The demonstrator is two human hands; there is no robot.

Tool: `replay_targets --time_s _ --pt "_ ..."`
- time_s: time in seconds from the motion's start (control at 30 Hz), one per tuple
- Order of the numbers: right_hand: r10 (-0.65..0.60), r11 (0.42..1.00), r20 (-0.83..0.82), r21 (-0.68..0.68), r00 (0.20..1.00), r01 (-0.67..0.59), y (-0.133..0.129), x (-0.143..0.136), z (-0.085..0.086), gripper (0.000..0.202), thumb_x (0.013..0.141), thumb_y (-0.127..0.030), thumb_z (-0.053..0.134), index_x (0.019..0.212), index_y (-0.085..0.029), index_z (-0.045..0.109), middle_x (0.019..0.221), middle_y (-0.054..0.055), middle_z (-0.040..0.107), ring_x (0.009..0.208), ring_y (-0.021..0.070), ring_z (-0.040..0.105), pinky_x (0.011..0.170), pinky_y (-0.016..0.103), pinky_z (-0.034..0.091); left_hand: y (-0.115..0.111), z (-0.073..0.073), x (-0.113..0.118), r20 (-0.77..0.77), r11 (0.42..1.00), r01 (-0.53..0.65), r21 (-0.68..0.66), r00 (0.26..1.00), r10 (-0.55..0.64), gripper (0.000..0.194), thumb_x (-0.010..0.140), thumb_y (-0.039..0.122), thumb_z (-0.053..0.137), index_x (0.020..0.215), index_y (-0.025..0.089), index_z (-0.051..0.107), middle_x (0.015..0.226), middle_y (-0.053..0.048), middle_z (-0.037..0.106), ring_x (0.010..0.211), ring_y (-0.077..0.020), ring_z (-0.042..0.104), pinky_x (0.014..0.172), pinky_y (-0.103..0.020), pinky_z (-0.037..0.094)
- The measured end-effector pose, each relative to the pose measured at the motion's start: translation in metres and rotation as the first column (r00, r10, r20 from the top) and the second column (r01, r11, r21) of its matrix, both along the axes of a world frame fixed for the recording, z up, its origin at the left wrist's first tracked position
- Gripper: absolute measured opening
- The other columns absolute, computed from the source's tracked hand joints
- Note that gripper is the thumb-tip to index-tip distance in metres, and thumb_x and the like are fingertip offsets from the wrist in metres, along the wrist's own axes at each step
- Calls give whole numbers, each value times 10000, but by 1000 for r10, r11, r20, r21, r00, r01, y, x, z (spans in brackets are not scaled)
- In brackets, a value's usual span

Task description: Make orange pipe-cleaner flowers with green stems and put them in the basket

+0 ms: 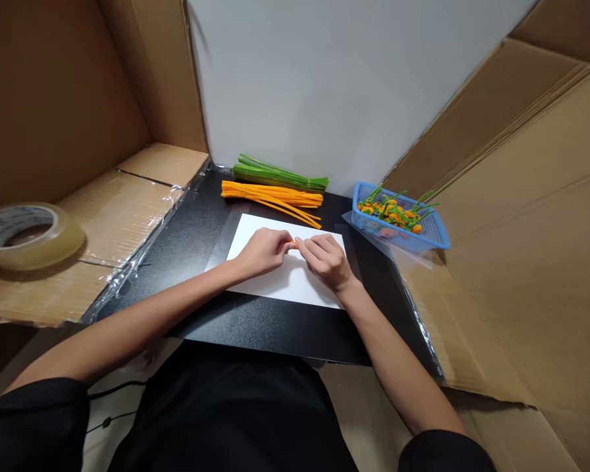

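Fingertips of my left hand (268,251) and my right hand (327,259) meet over a white sheet of paper (240,278). Between them shows a small bit of orange pipe cleaner (294,245), mostly hidden by the fingers. Both hands are closed in a pinch on it. Behind the paper lies a bundle of orange pipe cleaners (275,195), a few of them fanned out towards the sheet. A bundle of green pipe cleaners (280,176) rests just beyond, against the white wall.
At the right back, a blue plastic basket (398,237) holds several small orange pieces with green stems (393,213). A roll of clear tape (34,246) sits on the cardboard ledge (113,216) at left. Cardboard walls (531,216) flank the black tabletop (255,321).
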State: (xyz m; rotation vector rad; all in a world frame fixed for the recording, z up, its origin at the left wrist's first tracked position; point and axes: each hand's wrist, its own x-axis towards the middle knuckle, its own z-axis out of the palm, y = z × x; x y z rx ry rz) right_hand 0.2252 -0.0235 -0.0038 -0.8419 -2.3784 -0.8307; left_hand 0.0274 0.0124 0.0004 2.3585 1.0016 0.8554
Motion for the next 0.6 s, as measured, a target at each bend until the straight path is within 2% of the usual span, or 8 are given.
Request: replay_targets --time_s 0.1,0.2,0.33,0.47,0.53,0.6 --pt "-7 998 36 67 999 4 -1 -2 0 189 973 -114 520 1084 -108 672 746 68 658 732 192 534 696 365 397 -5 -4 3 -26 996 -38 75 999 40 200 917 198 532 797 135 678 663 -52 670 563 -143 546 568 -258 350" --pt "-2 996 64 93 998 -4 1 -3 0 177 969 -97 517 1047 -109 675 733 63 649 725 190 519 700 359 393 -4 -9 3 -9 994 -51 93 999 52 192 920 192 523 809 138 671 654 -46 657 565 -145 541 580 -259 353" --pt "-17 996 40 83 999 13 4 -3 -1 179 977 -101 506 1011 -132 679 717 53 642 722 186 516 697 353 383 3 -6 -2 40 998 58 -8 997 -58 202 937 215 522 849 134 685 716 -42 696 592 -134 563 599 -246 376" --pt "-21 997 24 70 999 19 5 -1 -1 192 984 -106 495 995 -137 684 723 51 638 737 184 517 704 349 382 9 0 -7 71 986 142 -83 988 -136 383 1006 346 438 828 131 700 747 -50 718 655 -141 617 660 -252 422" --pt "-29 998 26 54 999 28 5 -1 -1 192 985 -116 500 952 -145 687 714 47 628 732 182 512 707 349 383 12 2 -8 85 980 170 -103 983 -162 409 996 398 463 809 129 707 729 -51 719 649 -141 627 655 -247 430" --pt "-20 999 16 27 1000 19 4 -2 -1 173 981 -120 516 962 -145 686 722 48 632 740 182 518 707 353 385 16 2 -11 104 968 218 -127 973 -206 350 949 406 553 817 127 719 708 -47 722 627 -138 629 615 -232 425"
